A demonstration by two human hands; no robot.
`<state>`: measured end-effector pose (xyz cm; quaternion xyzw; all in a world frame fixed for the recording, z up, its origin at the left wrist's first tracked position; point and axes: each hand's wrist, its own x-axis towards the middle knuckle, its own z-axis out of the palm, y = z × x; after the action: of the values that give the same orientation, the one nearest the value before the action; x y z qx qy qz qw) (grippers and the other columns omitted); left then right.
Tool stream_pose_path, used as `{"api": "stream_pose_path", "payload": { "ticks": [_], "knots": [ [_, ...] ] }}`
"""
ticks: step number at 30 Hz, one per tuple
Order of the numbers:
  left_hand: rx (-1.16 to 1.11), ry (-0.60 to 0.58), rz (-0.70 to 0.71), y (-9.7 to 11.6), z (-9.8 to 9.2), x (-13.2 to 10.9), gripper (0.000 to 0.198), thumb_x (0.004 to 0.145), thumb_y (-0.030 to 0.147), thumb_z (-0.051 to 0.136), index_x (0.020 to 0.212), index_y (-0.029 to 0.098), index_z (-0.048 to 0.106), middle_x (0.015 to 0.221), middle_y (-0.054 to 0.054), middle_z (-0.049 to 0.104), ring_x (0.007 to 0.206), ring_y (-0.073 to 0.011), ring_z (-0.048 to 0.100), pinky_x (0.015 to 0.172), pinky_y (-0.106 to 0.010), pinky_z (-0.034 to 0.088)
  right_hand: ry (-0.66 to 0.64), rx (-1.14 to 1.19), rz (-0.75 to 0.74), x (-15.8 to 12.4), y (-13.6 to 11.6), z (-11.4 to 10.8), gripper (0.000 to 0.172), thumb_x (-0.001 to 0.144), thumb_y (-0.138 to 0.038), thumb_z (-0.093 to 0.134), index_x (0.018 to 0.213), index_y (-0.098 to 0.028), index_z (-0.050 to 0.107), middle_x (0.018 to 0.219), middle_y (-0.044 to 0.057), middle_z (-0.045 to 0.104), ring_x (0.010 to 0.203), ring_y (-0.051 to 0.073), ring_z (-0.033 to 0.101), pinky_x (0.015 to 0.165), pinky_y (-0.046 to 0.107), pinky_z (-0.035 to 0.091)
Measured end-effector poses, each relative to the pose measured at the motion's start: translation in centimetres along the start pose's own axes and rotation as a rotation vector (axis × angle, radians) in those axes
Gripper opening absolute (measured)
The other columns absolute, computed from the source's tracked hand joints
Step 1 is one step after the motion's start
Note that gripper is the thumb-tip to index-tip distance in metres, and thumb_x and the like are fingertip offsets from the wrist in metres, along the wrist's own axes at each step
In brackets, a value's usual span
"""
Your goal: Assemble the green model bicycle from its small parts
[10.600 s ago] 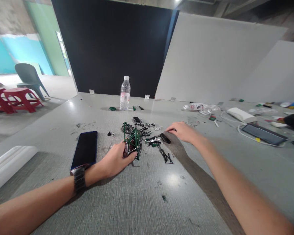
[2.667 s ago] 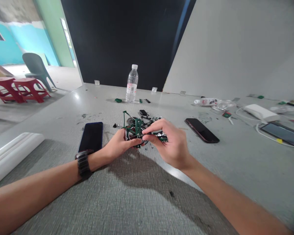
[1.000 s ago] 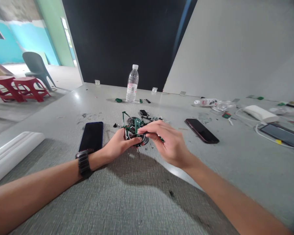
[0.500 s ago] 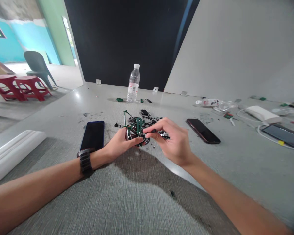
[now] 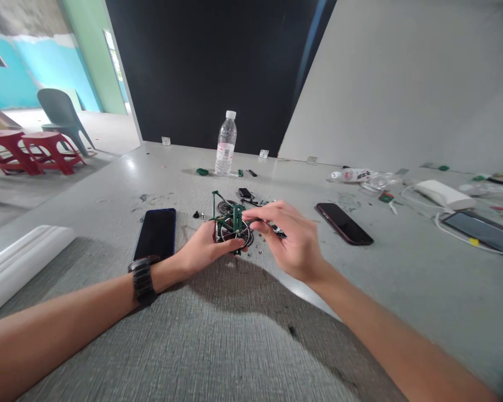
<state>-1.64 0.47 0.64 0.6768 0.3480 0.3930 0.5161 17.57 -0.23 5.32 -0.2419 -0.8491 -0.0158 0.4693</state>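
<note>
A small green model bicycle stands partly built on the grey table. My left hand, a dark watch on its wrist, is closed around the model's wheel and frame from the left. My right hand pinches a small dark part against the model's right side, fingers curled. Loose black and green pieces lie just behind the model.
A dark phone lies left of my hands and another phone to the right. A water bottle stands behind. A tablet, white power bank and cables sit far right. A white moulding lies at left.
My right hand has shifted slightly left, bringing its small part closer against the model. My left hand keeps its hold on the bicycle.
</note>
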Motion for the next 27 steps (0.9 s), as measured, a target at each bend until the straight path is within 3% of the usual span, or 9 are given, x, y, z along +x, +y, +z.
{"api": "stream_pose_path", "payload": {
  "ticks": [4,9,27],
  "knots": [
    [-0.038,0.024,0.003,-0.10,-0.04,0.02,0.026,0.087,0.036,0.066,0.090,0.011,0.064,0.082,-0.009,0.070,0.070,-0.0156,0.059,0.063,-0.027,0.044,-0.085,0.097,0.035,0.15,-0.15,-0.20,0.025,0.096,-0.009,0.052,0.111,-0.024,0.065,0.100,0.002,0.072,0.094,0.015,0.064,0.081,0.032,0.055],
    [-0.002,0.052,-0.002,-0.16,-0.15,-0.03,0.027,0.086,0.037,0.066,0.083,0.011,0.063,0.072,-0.005,0.066,0.065,-0.0143,0.056,0.059,-0.026,0.042,-0.049,0.111,0.084,-0.08,-0.33,0.03,0.017,0.095,-0.012,0.056,0.097,-0.024,0.068,0.089,0.001,0.070,0.082,0.013,0.065,0.072,0.028,0.055],
    [-0.029,0.029,0.024,-0.35,-0.06,0.04,0.029,0.085,0.039,0.066,0.074,0.014,0.057,0.068,-0.001,0.057,0.063,-0.0122,0.049,0.058,-0.024,0.037,0.010,0.025,0.123,-0.22,-0.07,0.03,0.001,0.087,-0.023,0.071,0.087,-0.023,0.069,0.079,-0.001,0.071,0.075,0.015,0.061,0.067,0.030,0.051]
  ]
}}
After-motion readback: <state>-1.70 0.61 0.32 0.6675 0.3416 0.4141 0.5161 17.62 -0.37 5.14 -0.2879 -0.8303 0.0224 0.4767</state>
